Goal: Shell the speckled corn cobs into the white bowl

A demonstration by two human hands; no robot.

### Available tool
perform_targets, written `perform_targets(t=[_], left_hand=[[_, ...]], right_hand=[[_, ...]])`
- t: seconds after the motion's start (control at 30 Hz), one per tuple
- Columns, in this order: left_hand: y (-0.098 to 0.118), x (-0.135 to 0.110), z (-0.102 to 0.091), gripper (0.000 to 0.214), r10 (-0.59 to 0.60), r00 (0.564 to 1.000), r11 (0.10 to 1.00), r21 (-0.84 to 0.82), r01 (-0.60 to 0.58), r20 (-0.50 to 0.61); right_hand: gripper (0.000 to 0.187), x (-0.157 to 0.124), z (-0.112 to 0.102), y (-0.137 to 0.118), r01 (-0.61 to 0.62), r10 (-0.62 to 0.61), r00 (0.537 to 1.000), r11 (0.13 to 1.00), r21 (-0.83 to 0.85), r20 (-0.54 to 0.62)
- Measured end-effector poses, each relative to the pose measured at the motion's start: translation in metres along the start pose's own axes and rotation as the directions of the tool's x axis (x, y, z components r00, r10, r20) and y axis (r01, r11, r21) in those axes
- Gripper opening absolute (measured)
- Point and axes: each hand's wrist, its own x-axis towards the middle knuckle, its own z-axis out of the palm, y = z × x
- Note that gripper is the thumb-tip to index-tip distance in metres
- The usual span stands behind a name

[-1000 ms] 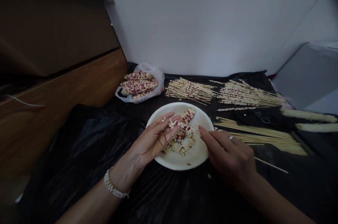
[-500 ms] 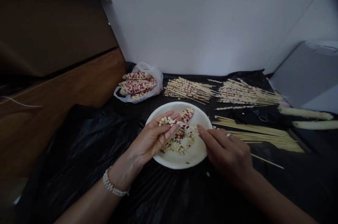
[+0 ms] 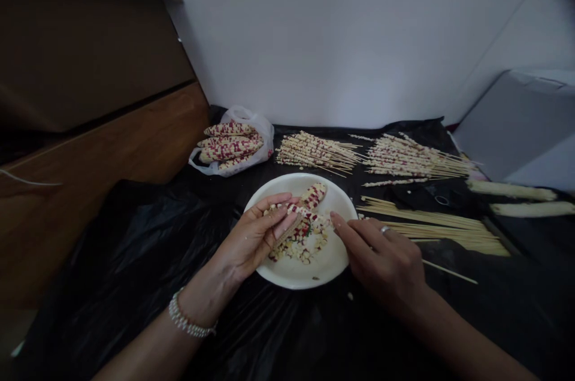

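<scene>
My left hand (image 3: 254, 234) is over the bowl, fingers curled around a row of white and dark red corn kernels (image 3: 299, 209). A pale ridged piece below the kernels is partly hidden by the fingers. My right hand (image 3: 386, 252), wearing a ring, pinches a bamboo skewer (image 3: 451, 272) whose blunt end sticks out behind the hand. Kernels lie in line between the two hands, at the skewer's front part. Beneath is a white bowl (image 3: 330, 270) with loose kernels (image 3: 305, 249) and a speckled corn cob (image 3: 313, 195).
Behind the bowl, speckled cobs (image 3: 231, 147) lie in a plastic bag (image 3: 265, 144). Two piles of kernel-threaded skewers (image 3: 309, 150) (image 3: 399, 156) lie to its right. Bare skewers (image 3: 449, 234) and stripped cobs (image 3: 530, 209) are at right, all on black plastic sheeting (image 3: 157, 249).
The left fingers have closed further over the kernels, covering more of them. The right hand keeps its pinch. The whole view has shifted slightly.
</scene>
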Motion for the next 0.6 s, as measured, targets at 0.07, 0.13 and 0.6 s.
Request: perform_targets(t=[0.07, 0.13, 0.6], left_hand=[[0.0005, -0.0005, 0.0016, 0.021, 0.0, 1.0, 1.0, -0.006, 0.0, -0.022], [0.0008, -0.0007, 0.0024, 0.022, 0.003, 0.999, 1.0, -0.014, -0.003, -0.034], [-0.0014, 0.0032, -0.0026, 0.02, 0.027, 1.0, 1.0, 0.0, -0.027, -0.014]], right_hand=[[0.039, 0.0008, -0.0007, -0.0002, 0.002, -0.002, 1.0, 1.0, 0.006, 0.004], [0.038, 0.0017, -0.0017, -0.0005, 0.007, -0.007, 1.0, 1.0, 0.005, 0.001], [0.034, 0.004, -0.0064, -0.0021, 0.036, -0.036, 0.999, 0.999, -0.001, 0.007]])
